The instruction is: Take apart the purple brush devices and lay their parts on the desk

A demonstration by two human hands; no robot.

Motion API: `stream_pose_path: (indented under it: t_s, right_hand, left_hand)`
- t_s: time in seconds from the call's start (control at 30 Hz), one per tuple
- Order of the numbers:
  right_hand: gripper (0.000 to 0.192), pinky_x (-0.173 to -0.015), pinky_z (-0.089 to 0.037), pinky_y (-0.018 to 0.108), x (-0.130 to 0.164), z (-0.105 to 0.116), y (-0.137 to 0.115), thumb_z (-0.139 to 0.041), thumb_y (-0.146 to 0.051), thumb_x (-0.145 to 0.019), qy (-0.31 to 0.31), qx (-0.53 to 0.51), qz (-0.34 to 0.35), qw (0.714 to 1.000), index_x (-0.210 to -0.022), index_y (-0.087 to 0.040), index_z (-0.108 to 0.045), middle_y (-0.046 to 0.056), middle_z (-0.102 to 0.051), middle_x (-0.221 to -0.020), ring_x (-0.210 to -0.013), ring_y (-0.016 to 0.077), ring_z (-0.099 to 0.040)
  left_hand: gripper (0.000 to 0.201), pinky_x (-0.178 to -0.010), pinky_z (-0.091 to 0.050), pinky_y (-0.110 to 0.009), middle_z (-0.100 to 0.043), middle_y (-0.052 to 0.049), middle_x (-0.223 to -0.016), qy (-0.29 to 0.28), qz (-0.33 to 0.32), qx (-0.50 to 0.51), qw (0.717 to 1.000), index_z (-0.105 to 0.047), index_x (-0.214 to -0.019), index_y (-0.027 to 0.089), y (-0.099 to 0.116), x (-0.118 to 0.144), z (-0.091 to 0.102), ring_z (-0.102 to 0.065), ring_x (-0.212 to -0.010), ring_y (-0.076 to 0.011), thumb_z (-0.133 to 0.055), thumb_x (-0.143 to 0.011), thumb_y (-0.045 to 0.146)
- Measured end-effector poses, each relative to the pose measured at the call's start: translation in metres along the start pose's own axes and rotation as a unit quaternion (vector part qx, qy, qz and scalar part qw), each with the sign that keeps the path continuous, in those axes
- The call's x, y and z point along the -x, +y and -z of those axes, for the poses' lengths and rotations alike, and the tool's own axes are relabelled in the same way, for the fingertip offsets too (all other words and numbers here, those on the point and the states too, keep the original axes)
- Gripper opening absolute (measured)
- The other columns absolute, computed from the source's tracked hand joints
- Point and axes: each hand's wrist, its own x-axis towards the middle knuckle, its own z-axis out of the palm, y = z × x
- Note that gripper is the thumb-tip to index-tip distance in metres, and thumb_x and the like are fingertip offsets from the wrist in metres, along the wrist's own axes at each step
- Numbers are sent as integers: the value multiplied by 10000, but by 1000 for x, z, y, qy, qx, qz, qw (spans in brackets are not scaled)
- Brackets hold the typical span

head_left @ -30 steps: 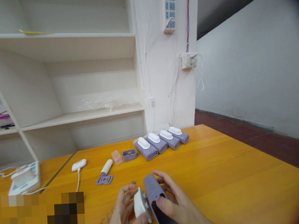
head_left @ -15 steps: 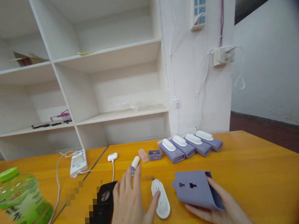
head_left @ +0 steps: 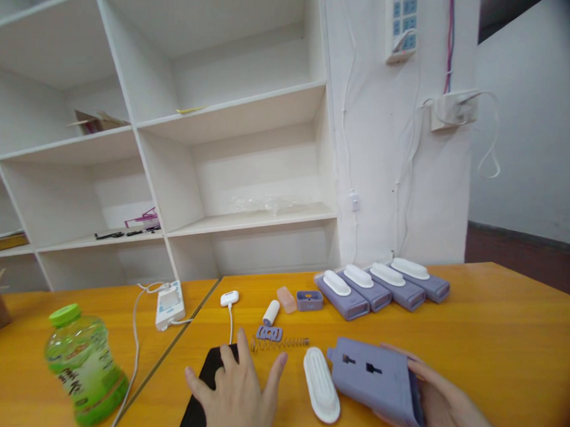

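Note:
My right hand (head_left: pixel 443 404) holds a lavender plastic housing (head_left: pixel 375 381) with two small slots, resting it low over the orange table (head_left: pixel 501 329). A white oval cap (head_left: pixel 321 384) lies on the table just left of the housing. My left hand (head_left: pixel 237 394) is spread flat, its fingers lying on a black phone (head_left: pixel 199 406) at the near edge. Just beyond the left hand lie a thin metal spring (head_left: pixel 280 344) and a small lavender bracket (head_left: pixel 269 333).
A row of lavender units with white caps (head_left: pixel 382 286) stands at the back. Near them are a white cylinder (head_left: pixel 271 312), a pink block (head_left: pixel 286 299), a small lavender frame (head_left: pixel 309 299) and a white corded plug (head_left: pixel 229 298). A green bottle (head_left: pixel 85 364) and power strip (head_left: pixel 169 304) are left.
Both hands first held the cap and housing together. The cap now lies on the table, my left hand has moved left onto the phone, and the view has swung left.

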Motion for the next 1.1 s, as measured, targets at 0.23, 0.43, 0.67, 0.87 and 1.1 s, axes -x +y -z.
stream_pose_path:
  t_s: [0.23,0.43,0.67,0.87,1.1]
  right_hand:
    - [694,-957,-593,565,-6,8,0,-672,-463,-860,15,56,12,998,-1492,-275,-458,135,-737,-1331,-1186,383,-700]
    - [614,-757,-644,490,-21,6,9,-692,-502,-781,98,98,47,989,-1354,-324,-563,106,-737,-1274,-1069,367,-712]
    - [806,-664,-639,401,-21,0,19,-862,-535,-590,125,172,97,972,-1315,-340,-570,58,-777,-1095,-918,324,-746]
    - [745,-644,-637,365,-18,-2,20,-852,-535,-604,125,179,104,970,-1273,-337,-591,56,-788,-1109,-988,332,-750]
    - [650,-631,-638,368,-22,1,20,-850,-485,-646,120,165,100,974,-1228,-341,-599,26,-797,-1046,-895,307,-768]
  left_hand:
    - [858,-1046,-423,-664,-604,-304,-1356,-142,113,16,983,-223,-1594,-3,-35,-24,4,-574,-1311,-451,-541,-930,437]
    - [844,-1049,-464,-528,-645,-284,-1339,-161,93,71,980,-292,-1545,22,-55,-35,-2,-596,-1313,-443,-588,-882,454]
    - [986,-1072,-457,-502,-589,-344,-1424,-144,99,127,976,-230,-1536,-52,-81,-52,-13,-593,-1343,-438,-396,-908,690]
    - [1036,-1073,-460,-436,-565,-282,-1496,-136,85,134,978,-257,-1551,18,-87,-50,-16,-557,-1393,-400,-655,-743,530]
    - [979,-1027,-474,-436,-614,-288,-1407,-128,68,114,983,-201,-1562,-27,-80,-49,-13,-617,-1298,-404,-633,-792,396]
